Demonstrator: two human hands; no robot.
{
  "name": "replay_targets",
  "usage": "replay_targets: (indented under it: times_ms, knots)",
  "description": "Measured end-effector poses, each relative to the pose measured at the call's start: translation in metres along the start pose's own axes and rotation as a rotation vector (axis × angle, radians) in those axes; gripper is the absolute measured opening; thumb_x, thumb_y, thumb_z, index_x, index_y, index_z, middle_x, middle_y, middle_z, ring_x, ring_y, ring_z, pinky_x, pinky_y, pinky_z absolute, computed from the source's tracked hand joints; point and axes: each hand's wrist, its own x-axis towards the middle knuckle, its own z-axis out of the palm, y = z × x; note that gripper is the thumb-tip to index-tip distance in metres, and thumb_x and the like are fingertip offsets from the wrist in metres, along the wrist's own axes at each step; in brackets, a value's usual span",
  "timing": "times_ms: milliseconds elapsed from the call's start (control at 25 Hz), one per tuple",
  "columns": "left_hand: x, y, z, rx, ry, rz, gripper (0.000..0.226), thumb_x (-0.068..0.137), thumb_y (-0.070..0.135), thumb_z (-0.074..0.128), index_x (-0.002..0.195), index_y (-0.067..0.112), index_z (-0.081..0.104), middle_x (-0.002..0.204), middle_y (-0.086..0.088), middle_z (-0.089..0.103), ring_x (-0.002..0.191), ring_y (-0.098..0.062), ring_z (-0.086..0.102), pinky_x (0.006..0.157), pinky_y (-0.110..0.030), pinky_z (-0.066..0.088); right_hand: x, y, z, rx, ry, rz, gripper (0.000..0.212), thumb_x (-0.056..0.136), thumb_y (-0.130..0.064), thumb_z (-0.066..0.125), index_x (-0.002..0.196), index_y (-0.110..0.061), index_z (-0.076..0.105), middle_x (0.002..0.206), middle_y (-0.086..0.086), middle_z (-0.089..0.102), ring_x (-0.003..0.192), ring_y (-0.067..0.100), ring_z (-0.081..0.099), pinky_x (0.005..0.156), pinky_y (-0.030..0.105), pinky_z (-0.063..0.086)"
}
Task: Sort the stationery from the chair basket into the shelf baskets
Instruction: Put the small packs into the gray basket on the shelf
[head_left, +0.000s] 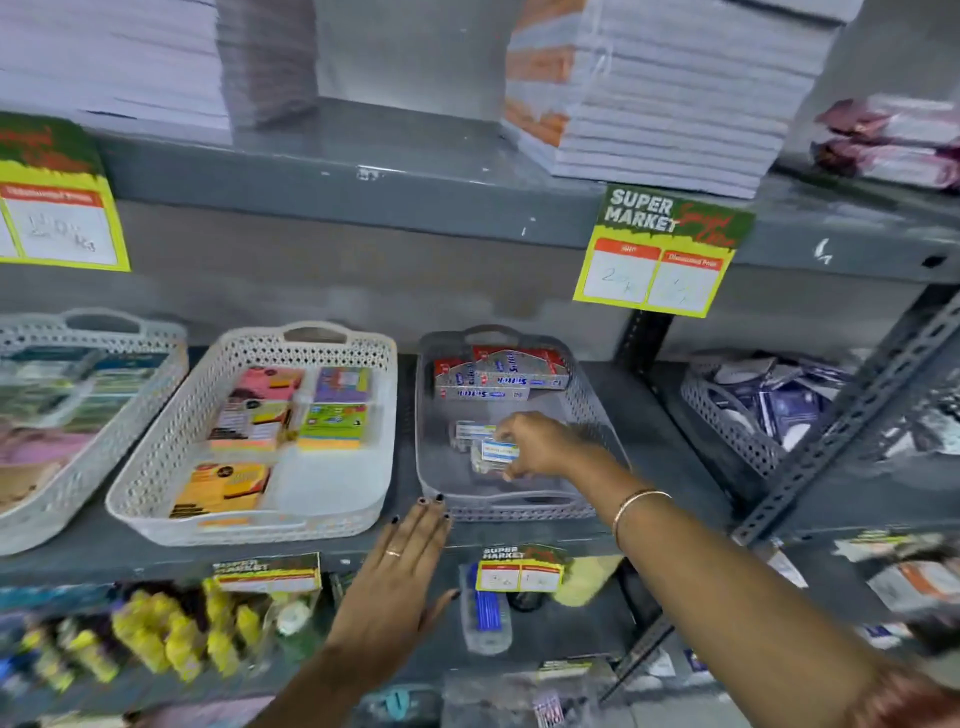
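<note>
My right hand (540, 447) reaches into the grey shelf basket (524, 512) and is shut on a small clear packet with a blue-and-white label (500, 451). A second such packet (470, 431) lies just left of it on the basket floor. Red and silver boxes (498, 374) are stacked at the basket's back. My left hand (400, 582) is flat and open, its fingertips touching the shelf edge by the basket's front left corner. The chair basket is out of view.
A white basket (156, 488) with sticky-note pads stands left of the grey one, and another white basket (47, 509) is further left. A grey basket (737, 421) with dark packets sits right, behind a slanted metal brace (852, 421). Paper stacks fill the upper shelf.
</note>
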Motion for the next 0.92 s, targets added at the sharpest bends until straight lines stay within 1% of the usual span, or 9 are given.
replay_targets:
  times_ms: [40, 160, 280, 360, 440, 520, 640, 760, 920]
  knots:
    - [-0.003, -0.001, 0.004, -0.002, -0.022, -0.01, 0.066, 0.095, 0.053, 0.008, 0.136, 0.008, 0.033, 0.141, -0.009, 0.043, 0.14, -0.017, 0.011, 0.108, -0.034, 0.015, 0.002, 0.0, 0.005, -0.015, -0.006, -0.008, 0.057, 0.07, -0.017, 0.08, 0.121, -0.007, 0.056, 0.127, 0.014, 0.06, 0.113, 0.029, 0.057, 0.098, 0.039, 0.047]
    - [-0.008, -0.009, 0.012, 0.002, -0.129, -0.084, 0.068, 0.095, 0.053, 0.007, 0.134, 0.005, 0.037, 0.134, -0.013, 0.052, 0.13, -0.024, 0.032, 0.108, -0.033, 0.013, 0.009, -0.004, 0.015, -0.053, -0.019, -0.024, 0.051, 0.069, -0.018, 0.081, 0.114, -0.008, 0.059, 0.122, 0.014, 0.06, 0.11, 0.029, 0.056, 0.091, 0.034, 0.045]
    - [-0.012, -0.018, 0.018, -0.011, -0.21, -0.148, 0.075, 0.095, 0.055, 0.007, 0.13, 0.002, 0.048, 0.131, -0.014, 0.054, 0.123, -0.027, 0.047, 0.108, -0.034, 0.01, 0.015, -0.009, 0.023, -0.094, -0.025, -0.035, 0.05, 0.071, -0.019, 0.079, 0.116, -0.008, 0.059, 0.124, 0.014, 0.06, 0.113, 0.03, 0.055, 0.094, 0.037, 0.046]
    - [-0.016, -0.021, 0.024, -0.005, -0.214, -0.162, 0.075, 0.095, 0.054, 0.01, 0.126, 0.002, 0.054, 0.129, -0.013, 0.056, 0.119, -0.027, 0.052, 0.107, -0.034, 0.009, 0.019, -0.012, 0.028, -0.128, -0.035, -0.037, 0.046, 0.076, -0.018, 0.075, 0.117, -0.007, 0.059, 0.126, 0.014, 0.059, 0.116, 0.032, 0.054, 0.096, 0.038, 0.046]
    - [-0.018, -0.02, 0.028, 0.004, -0.191, -0.156, 0.069, 0.09, 0.054, 0.024, 0.127, 0.003, 0.054, 0.13, -0.013, 0.056, 0.119, -0.027, 0.052, 0.107, -0.034, 0.01, 0.021, -0.013, 0.032, -0.157, -0.047, -0.046, 0.043, 0.078, -0.018, 0.072, 0.118, -0.006, 0.059, 0.127, 0.015, 0.058, 0.119, 0.033, 0.052, 0.098, 0.04, 0.046]
    - [-0.019, -0.02, 0.03, 0.02, -0.158, -0.14, 0.069, 0.084, 0.053, 0.032, 0.128, 0.003, 0.052, 0.131, -0.013, 0.054, 0.121, -0.027, 0.05, 0.106, -0.035, 0.012, 0.023, -0.013, 0.034, -0.177, -0.049, -0.052, 0.042, 0.078, -0.018, 0.071, 0.116, -0.006, 0.06, 0.127, 0.015, 0.059, 0.118, 0.034, 0.052, 0.099, 0.042, 0.047]
    - [-0.02, -0.021, 0.032, 0.058, -0.119, -0.102, 0.071, 0.083, 0.054, 0.034, 0.131, 0.003, 0.049, 0.134, -0.013, 0.052, 0.125, -0.026, 0.043, 0.107, -0.037, 0.015, 0.025, -0.012, 0.034, -0.175, -0.052, -0.062, 0.042, 0.077, -0.017, 0.072, 0.116, -0.008, 0.061, 0.126, 0.014, 0.06, 0.115, 0.033, 0.054, 0.099, 0.041, 0.046]
    - [-0.021, -0.021, 0.033, 0.061, -0.146, -0.106, 0.072, 0.084, 0.055, 0.033, 0.133, 0.004, 0.045, 0.136, -0.013, 0.049, 0.127, -0.026, 0.042, 0.106, -0.039, 0.02, 0.025, -0.013, 0.033, -0.145, -0.054, -0.081, 0.045, 0.077, -0.014, 0.072, 0.12, -0.01, 0.059, 0.129, 0.012, 0.06, 0.116, 0.032, 0.055, 0.1, 0.04, 0.044]
    - [-0.022, -0.022, 0.034, 0.067, -0.164, -0.116, 0.074, 0.085, 0.057, 0.033, 0.137, 0.004, 0.039, 0.139, -0.012, 0.046, 0.129, -0.026, 0.04, 0.107, -0.039, 0.017, 0.024, -0.012, 0.034, -0.129, -0.051, -0.092, 0.043, 0.076, -0.015, 0.074, 0.116, -0.011, 0.06, 0.125, 0.013, 0.063, 0.113, 0.032, 0.057, 0.097, 0.039, 0.047]
